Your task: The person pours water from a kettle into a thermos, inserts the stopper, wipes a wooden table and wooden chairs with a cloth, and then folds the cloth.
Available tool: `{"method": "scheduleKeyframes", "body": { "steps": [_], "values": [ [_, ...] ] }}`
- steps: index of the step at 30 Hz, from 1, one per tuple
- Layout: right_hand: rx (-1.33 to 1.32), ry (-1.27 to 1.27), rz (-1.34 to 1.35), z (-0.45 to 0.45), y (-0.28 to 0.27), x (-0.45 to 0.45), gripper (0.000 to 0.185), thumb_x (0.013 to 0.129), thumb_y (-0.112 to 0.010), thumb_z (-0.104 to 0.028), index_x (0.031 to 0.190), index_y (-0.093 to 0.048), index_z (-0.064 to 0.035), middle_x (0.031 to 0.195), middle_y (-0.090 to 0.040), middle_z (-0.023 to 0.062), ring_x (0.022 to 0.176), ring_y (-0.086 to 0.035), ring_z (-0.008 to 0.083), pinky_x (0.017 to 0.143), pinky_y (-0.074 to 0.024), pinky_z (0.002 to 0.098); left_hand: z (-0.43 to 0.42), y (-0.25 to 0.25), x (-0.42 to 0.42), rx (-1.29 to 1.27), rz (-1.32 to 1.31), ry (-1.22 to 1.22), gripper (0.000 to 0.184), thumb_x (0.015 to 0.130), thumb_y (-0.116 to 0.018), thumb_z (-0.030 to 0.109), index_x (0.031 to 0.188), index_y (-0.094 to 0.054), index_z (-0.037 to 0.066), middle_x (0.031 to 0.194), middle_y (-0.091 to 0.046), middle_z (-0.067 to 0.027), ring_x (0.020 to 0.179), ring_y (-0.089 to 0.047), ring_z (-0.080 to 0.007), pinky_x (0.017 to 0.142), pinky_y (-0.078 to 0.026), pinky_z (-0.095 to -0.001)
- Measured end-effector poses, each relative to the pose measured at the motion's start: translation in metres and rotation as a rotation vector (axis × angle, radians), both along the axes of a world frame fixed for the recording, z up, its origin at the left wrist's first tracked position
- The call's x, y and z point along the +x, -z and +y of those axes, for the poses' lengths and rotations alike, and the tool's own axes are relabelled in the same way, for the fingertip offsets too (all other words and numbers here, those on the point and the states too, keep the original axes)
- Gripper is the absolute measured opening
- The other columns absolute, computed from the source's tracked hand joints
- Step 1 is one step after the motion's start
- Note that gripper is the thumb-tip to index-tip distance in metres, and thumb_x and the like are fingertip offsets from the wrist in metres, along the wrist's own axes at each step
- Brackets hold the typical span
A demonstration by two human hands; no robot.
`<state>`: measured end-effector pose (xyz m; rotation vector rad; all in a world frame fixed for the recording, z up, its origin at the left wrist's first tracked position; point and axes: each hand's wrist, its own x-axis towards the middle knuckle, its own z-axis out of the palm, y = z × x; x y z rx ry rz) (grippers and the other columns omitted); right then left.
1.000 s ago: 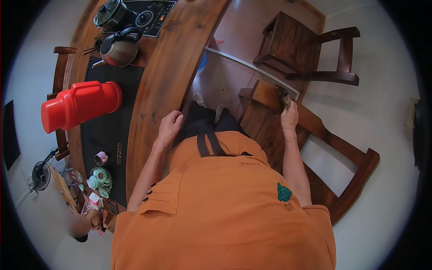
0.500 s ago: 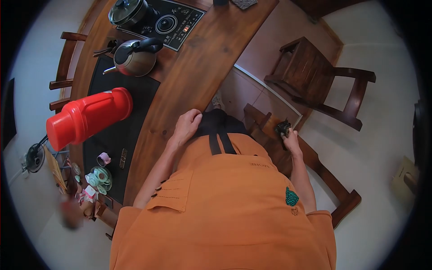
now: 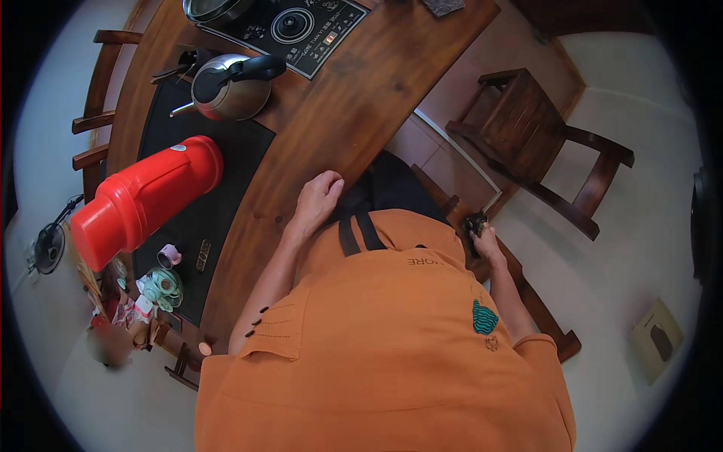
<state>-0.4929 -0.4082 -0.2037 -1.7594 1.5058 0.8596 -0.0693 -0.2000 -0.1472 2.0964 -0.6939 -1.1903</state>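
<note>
1. the right hand [image 3: 488,242] is closed around a small dark object [image 3: 475,224], gripping it between thumb and fingers, with part of it standing out past the fingertips.
2. the dark object is out at the person's right side, over the wooden chair [image 3: 525,290] next to the body and well apart from the table [image 3: 343,98]; it is too small and dark to tell what it is.
3. the left hand [image 3: 320,202] is at the near edge of the table, back of the hand up, fingers loosely bent inward and thumb alongside them.
4. the palm of the left hand is hidden, so i cannot tell how tightly it is closed or whether anything is inside.
5. both arms reach forward past the orange shirt [image 3: 384,339], the left one along the table edge, the right one out beside the chair.
6. on the table, a black mat [image 3: 226,169] bears a red flask [image 3: 154,197] and a small lilac cup [image 3: 169,255].
7. beyond the flask, a steel kettle [image 3: 237,90] with a black handle stands near a black hotplate [image 3: 309,38].
8. a second chair [image 3: 520,128] stands on the floor, ahead and to the right.
</note>
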Motion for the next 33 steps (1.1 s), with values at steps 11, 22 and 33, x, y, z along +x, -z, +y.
{"method": "scheduleKeyframes", "body": {
  "steps": [11,22,33],
  "values": [
    [0.168,-0.243,0.084,-0.015,0.018,0.009,0.067,0.08,-0.065,-0.049,0.123,-0.054,0.0012,0.121,-0.054,0.0324,0.119,-0.051,0.0408,0.097,-0.0445,0.042,0.014,0.011,0.009,0.014,0.038,-0.208,0.025,0.09,-0.053,0.022,0.099,-0.061,0.0,0.095,-0.065,-0.0193,0.089,-0.063,-0.0337,0.078,-0.049,-0.0383],
    [0.563,0.284,-0.25,-0.099,-0.05,0.026,0.063,0.081,-0.065,-0.043,0.119,-0.057,0.0061,0.121,-0.056,0.0283,0.111,-0.058,0.0345,0.089,-0.0471,0.0407,-0.083,0.007,0.009,-0.143,0.035,-0.182,0.023,0.091,-0.053,0.02,0.097,-0.061,-0.001,0.086,-0.063,-0.0124,0.081,-0.06,-0.0224,0.072,-0.048,-0.0332],
    [0.64,0.398,-0.146,-0.268,0.007,0.019,0.057,0.084,-0.062,-0.041,0.118,-0.059,0.0041,0.121,-0.059,0.0227,0.104,-0.061,0.0312,0.082,-0.0494,0.0435,-0.346,0.005,0.014,-0.174,-0.029,0.009,0.019,0.091,-0.054,0.017,0.096,-0.061,0.0,0.089,-0.063,-0.0167,0.084,-0.063,-0.0313,0.074,-0.049,-0.0365]
  ]
}}
